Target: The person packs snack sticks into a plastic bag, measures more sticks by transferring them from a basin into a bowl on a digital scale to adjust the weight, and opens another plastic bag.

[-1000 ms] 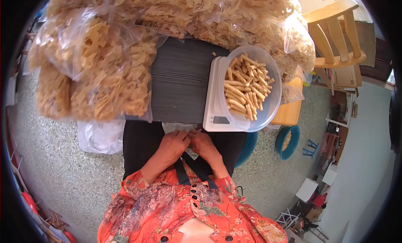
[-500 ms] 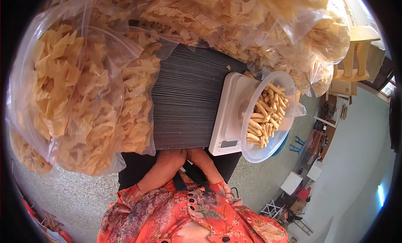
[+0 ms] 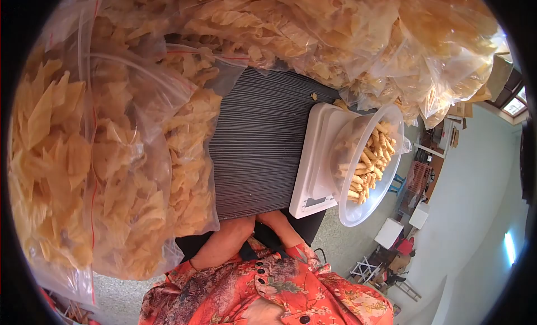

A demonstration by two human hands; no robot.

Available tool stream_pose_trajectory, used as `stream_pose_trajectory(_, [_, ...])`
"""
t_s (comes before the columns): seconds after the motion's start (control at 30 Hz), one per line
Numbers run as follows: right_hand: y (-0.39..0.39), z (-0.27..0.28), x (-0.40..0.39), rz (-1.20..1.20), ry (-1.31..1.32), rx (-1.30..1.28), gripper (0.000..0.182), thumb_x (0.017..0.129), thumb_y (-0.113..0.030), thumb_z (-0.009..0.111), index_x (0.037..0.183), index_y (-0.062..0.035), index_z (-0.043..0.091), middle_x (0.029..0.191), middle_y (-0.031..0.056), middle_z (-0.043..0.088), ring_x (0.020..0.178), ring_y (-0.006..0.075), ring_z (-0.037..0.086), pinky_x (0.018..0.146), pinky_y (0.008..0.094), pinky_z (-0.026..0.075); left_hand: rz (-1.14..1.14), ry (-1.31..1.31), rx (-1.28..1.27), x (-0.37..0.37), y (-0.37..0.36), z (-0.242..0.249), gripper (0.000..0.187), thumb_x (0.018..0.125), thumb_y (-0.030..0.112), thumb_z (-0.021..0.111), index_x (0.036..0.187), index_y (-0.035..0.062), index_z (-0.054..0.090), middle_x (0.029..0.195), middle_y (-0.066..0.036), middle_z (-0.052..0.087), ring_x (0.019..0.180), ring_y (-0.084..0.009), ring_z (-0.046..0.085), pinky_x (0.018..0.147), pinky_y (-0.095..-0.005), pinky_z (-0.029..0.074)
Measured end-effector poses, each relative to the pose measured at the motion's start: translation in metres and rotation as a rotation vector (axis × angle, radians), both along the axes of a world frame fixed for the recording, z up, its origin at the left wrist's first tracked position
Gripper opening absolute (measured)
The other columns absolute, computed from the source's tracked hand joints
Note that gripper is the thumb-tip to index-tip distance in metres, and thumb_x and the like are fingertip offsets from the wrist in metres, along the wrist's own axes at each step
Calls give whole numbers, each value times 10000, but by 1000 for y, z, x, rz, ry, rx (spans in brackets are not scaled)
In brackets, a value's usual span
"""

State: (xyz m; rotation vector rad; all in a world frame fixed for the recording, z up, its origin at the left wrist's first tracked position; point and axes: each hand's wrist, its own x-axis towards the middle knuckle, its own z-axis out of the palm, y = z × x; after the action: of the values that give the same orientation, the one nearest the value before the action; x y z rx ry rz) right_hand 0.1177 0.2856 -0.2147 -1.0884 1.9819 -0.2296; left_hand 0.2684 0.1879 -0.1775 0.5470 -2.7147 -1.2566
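Both my hands are hidden beneath the near edge of the dark striped tabletop (image 3: pixel 257 151). Only my left forearm (image 3: pixel 224 244) and right forearm (image 3: pixel 282 230) show, reaching under that edge close together. On the right of the table stands a white digital scale (image 3: pixel 305 174) with a small display. A translucent plastic bowl (image 3: pixel 386 185) rests on it, seen tilted by the lens. Inside lie many thin, golden stick-shaped rolls (image 3: pixel 369 165). To the left, large clear zip bags (image 3: pixel 131 174) are filled with pale yellow, flat, crinkled flakes.
More clear bags (image 3: pixel 313 28) of the same flakes are heaped along the far side. A few crumbs (image 3: pixel 314 96) lie near the scale. Beyond the table, a speckled floor (image 3: pixel 349 244) leads to shelves, boxes and a folding rack (image 3: pixel 363 269) by the wall.
The camera view has shifted, so the bowl, scale and tabletop appear farther right and slightly lower. The bags fill more of the picture. My forearms stay under the table edge.
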Motion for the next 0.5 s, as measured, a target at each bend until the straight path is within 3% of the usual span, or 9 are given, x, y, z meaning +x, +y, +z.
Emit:
stream_pose_trajectory(0.1, [-2, 1, 2, -107, -34, -16, 473, 804, -217, 694, 1222, -37, 565, 1257, 173, 562, 1191, 343, 493, 1016, 443, 366, 34, -26, -116, -5, 10, -4, 440, 762, 76, 553, 1175, -75, 574, 1187, -258, 546, 1152, -423, 498, 1009, -558, 361])
stream_pose_trajectory(0.17, [-4, 2, 2, -92, -34, -9, 475, 804, -219, 693, 1225, -38, 564, 1265, 175, 556, 1198, 344, 487, 1020, 444, 363, 200, 2, -79, -10, 27, -13, 473, 772, 77, 546, 1218, -79, 550, 1232, -272, 525, 1197, -439, 462, 1036, -583, 318])
stream_pose_trajectory(0.27, [-6, 3, 3, -72, -34, 0, 479, 804, -222, 692, 1228, -41, 564, 1277, 178, 548, 1209, 346, 478, 1026, 444, 357, 138, -14, -66, -10, 12, -2, 492, 778, 80, 541, 1242, -82, 532, 1267, -285, 501, 1229, -450, 432, 1052, -604, 282])
stream_pose_trajectory(0.4, [-9, 5, 4, -32, -40, 0, 484, 803, -227, 690, 1234, -44, 563, 1293, 182, 537, 1224, 348, 467, 1033, 445, 350, 57, -19, -50, -6, 1, 6, 471, 773, 67, 542, 1219, -85, 547, 1246, -278, 517, 1210, -450, 451, 1034, -604, 306])
stream_pose_trajectory(0.5, [-7, 2, 2, -12, -43, -13, 487, 803, -229, 689, 1236, -46, 562, 1301, 184, 532, 1231, 349, 461, 1037, 445, 346, 157, 12, 94, -9, 5, -3, 458, 744, 52, 568, 1184, -77, 570, 1222, -273, 533, 1197, -443, 470, 1024, -588, 330])
